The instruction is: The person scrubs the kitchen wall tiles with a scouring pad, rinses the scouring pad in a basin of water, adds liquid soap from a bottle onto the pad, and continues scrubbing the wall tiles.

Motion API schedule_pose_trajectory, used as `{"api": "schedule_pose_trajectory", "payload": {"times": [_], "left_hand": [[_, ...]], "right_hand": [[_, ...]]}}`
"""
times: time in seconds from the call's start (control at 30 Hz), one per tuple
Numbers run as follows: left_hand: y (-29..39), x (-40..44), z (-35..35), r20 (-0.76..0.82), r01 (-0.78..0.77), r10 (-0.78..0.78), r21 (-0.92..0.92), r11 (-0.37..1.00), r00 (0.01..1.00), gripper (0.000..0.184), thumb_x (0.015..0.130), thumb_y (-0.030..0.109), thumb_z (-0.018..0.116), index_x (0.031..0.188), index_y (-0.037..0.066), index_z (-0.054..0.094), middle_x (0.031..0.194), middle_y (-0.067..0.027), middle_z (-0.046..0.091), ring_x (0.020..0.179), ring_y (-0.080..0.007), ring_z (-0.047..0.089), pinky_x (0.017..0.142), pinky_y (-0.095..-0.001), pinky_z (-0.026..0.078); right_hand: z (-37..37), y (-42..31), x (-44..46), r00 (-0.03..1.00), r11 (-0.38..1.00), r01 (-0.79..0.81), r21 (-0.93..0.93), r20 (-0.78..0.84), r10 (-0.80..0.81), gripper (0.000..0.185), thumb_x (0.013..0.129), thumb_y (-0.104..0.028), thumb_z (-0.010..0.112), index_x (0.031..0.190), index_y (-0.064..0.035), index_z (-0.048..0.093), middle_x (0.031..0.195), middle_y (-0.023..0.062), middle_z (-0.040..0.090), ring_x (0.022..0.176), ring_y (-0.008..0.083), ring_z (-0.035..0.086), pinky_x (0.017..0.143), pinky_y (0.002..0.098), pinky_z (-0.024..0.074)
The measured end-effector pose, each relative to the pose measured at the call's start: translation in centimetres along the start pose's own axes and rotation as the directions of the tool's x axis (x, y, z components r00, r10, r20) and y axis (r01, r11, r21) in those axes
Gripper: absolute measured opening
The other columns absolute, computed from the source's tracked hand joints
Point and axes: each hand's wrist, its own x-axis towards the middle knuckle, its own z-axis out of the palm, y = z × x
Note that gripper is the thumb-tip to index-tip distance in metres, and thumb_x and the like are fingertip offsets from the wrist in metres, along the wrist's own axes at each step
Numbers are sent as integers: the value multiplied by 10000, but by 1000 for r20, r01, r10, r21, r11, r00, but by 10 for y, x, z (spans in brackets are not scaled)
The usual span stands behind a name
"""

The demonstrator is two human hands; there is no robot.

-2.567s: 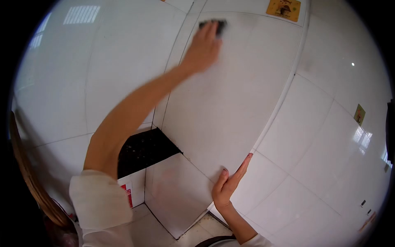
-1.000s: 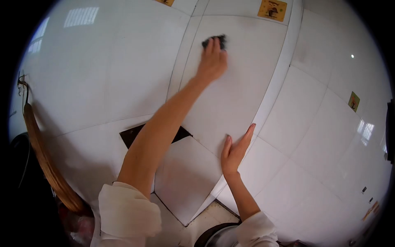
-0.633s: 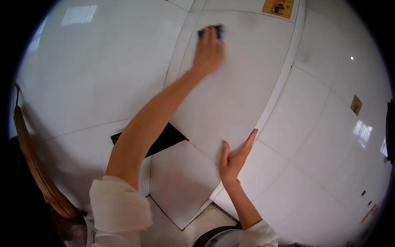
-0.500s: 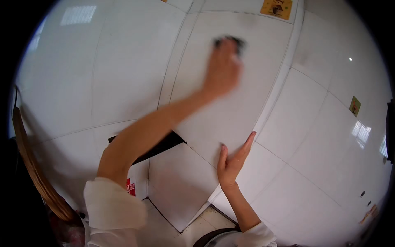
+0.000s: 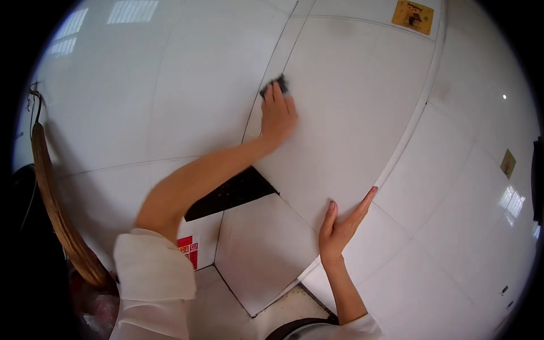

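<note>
Apparently midway through wiping or scrubbing the white panel (image 5: 351, 113), working with a dark pad (image 5: 283, 84) in the left hand (image 5: 277, 116); reaching up from the lower left with the elbow bent, and bearing, by the look of it, on the narrow strip (image 5: 292, 34) along the panel's left border; closed over the pad with bent fingers, gripping or at least pinning it to the surface, with fingertips pointing up the panel; showing pad to both sides of the fingertips and slightly beyond them, with the palm behind and lower down; cannot tell the thumb's share in the hold, being hidden from this angle; lower down, at the panel's right edge (image 5: 403, 140), open and empty in the right hand (image 5: 340, 233), with fingers straight and together along the edge and thumb spread apart toward the left; well apart from the pad there, probably bracing; high at the upper right, well away from both hands, a yellow sticker (image 5: 413, 17); below the left forearm, a dark opening (image 5: 243, 190); for the next move, seems to call for even pressure with the pad flat across the strip, and for care against slipping from under the fingertips.
</note>
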Motion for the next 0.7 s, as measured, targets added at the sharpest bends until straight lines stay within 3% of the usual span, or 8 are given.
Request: {"api": "schedule_pose_trajectory", "payload": {"times": [0.13,0.27,0.33,0.4,0.5,0.53,0.6,0.7], "left_hand": [[17,-12,1,-98,-467,459,-87,880,883,565,935,180,425,1371,-137,257,1414,-351,249,1282,-486,294,1066,-539,256],[71,50,-3,53,-3,8,-94,996,999,602,920,223,435,1354,-158,266,1413,-332,286,1343,-454,229,1086,-508,236],[84,-22,0,-12,-416,416,-47,908,909,604,899,208,446,1336,-174,277,1413,-330,290,1355,-449,207,1084,-542,215],[113,-106,-47,277,-481,508,-161,861,816,582,862,156,481,1300,-190,319,1389,-342,315,1342,-474,216,1074,-560,221],[91,-60,-28,107,-553,569,-148,820,815,589,840,132,499,1295,-200,324,1382,-352,307,1300,-504,276,1060,-547,260],[74,-11,-5,65,-461,457,104,881,887,611,842,139,508,1312,-193,302,1412,-330,269,1284,-493,320,1059,-519,282],[52,55,-6,205,509,-465,-340,791,861,596,898,157,443,1400,-82,229,1447,-276,254,1359,-405,229,1092,-468,275],[69,3,24,12,83,-82,-67,994,997,550,928,202,438,1400,-40,294,1467,-227,251,1332,-390,292,1096,-501,225]], "right_hand": [[3,4,3,1000,1000,8,13,-24,-7,719,893,-96,559,1438,88,128,1488,299,175,1381,438,196,1124,473,190],[3,4,2,999,999,27,23,-23,-27,700,900,-86,548,1437,88,135,1487,296,181,1379,442,200,1124,472,193],[3,3,3,1000,1000,16,23,-26,-15,690,902,-77,540,1437,89,138,1487,298,182,1378,442,203,1124,467,193],[1,3,2,1000,1000,13,10,-7,-13,680,904,-68,532,1436,91,140,1486,300,183,1377,442,207,1124,463,194],[3,5,4,1000,999,19,26,-22,-18,651,904,-36,502,1434,94,146,1486,298,187,1378,437,211,1127,454,193],[2,4,2,1000,999,20,36,-24,-19,643,903,-28,493,1433,95,149,1486,296,189,1378,435,211,1127,453,193],[0,3,5,1000,1000,19,17,-16,-18,637,896,-15,490,1427,102,157,1483,295,198,1378,435,213,1125,456,197],[4,5,2,998,999,39,4,-46,-38,637,889,-12,498,1424,96,171,1475,299,212,1370,440,224,1124,455,201]]}}
